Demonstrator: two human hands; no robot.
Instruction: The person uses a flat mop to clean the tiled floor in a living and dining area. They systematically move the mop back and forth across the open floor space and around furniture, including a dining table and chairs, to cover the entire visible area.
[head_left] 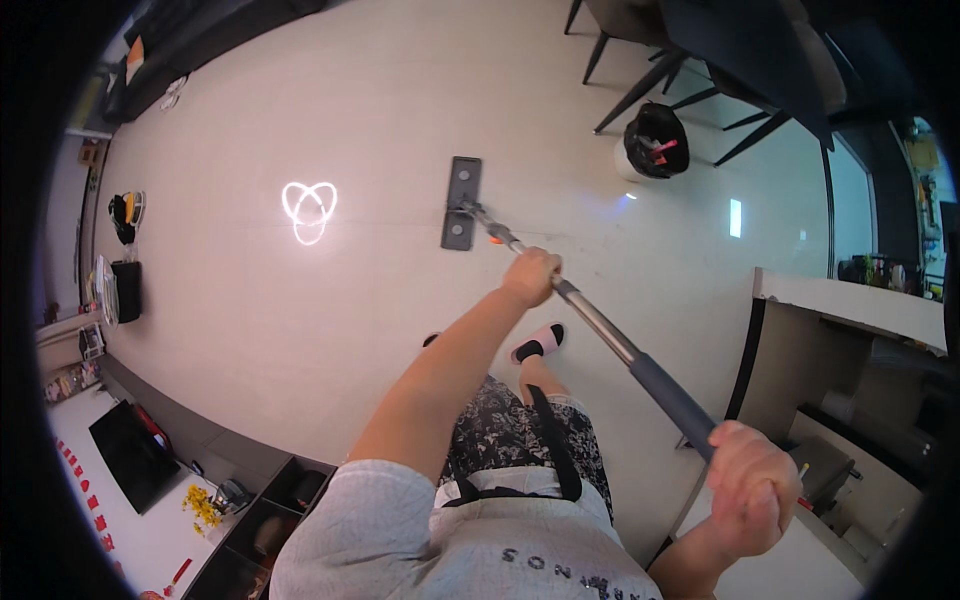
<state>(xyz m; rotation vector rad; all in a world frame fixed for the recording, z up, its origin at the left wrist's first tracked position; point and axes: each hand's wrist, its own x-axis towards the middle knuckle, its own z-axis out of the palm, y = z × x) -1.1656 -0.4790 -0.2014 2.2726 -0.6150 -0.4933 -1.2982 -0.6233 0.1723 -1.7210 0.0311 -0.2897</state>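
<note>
A flat mop with a dark grey rectangular head (458,215) lies on the pale, glossy floor ahead of me. Its metal pole (600,320) slants back to the right toward my body and ends in a dark grey grip sleeve (668,398). Partway down the pole, my left hand (532,277) is wrapped around it. Close to my right side, my right hand (755,490) is closed over the top end of the handle, which the fingers hide. A small orange part shows near the joint above the mop head.
A bin with a black liner (660,145) stands far right, beside the legs of a dark table (745,55) and chairs. A white-edged counter (850,300) is at right. A dark sofa (200,45) lies far left; a low cabinet (240,455) with yellow flowers, near left.
</note>
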